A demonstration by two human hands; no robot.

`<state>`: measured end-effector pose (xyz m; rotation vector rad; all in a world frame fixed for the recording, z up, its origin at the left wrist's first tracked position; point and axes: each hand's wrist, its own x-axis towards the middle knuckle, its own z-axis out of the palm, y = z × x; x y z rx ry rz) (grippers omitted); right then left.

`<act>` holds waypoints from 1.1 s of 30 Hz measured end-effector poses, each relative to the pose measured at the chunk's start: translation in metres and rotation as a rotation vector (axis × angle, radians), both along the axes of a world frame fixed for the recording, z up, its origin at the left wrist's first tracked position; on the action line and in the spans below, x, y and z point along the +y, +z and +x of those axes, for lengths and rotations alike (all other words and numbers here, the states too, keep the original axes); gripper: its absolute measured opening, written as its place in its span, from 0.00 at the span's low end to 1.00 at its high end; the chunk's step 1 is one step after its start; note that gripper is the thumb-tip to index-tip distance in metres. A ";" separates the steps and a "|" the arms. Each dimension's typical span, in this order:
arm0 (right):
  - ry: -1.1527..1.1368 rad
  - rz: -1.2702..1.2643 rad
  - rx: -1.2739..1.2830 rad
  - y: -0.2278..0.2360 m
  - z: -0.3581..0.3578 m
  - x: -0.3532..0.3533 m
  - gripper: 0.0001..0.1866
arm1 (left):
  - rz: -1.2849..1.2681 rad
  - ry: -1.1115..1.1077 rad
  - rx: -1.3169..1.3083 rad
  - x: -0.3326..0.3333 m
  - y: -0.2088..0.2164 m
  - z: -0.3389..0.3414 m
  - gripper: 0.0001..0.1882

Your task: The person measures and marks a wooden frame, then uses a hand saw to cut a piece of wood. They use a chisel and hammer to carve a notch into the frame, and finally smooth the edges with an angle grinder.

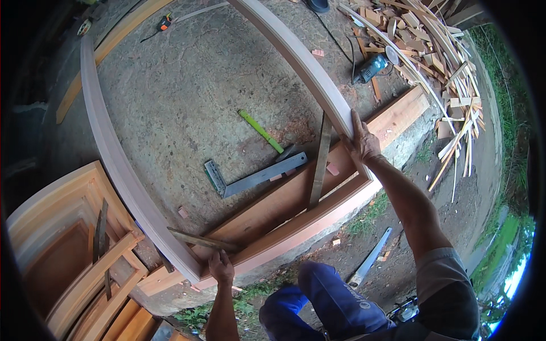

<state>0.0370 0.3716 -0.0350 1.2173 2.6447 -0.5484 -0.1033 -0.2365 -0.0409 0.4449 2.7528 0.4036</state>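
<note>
A large pale wooden frame [293, 57] rests across a plank [256, 213], its near rail toward me. My left hand [220, 268] is closed over the near rail by the left corner, next to a diagonal wooden brace [199, 238]. Farther right, my right hand [363, 142] grips the right side piece just above its corner, with the thumb side up along the edge. A second brace [320, 165] spans that corner. Inside the frame, a metal try square [261, 177] and a bright green stick-shaped tool [260, 131] lie on the concrete.
Other wooden frames [54, 207] are stacked at the left. A blue angle grinder [371, 69] with its cord sits at the far right, before a heap of offcuts [421, 40]. A handsaw [369, 258] lies beside my knee. A tape measure [164, 23] is at the back.
</note>
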 end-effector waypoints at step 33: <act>-0.467 -0.401 0.115 0.009 -0.002 0.017 0.27 | -0.199 -1.595 0.067 0.743 0.006 -0.206 0.13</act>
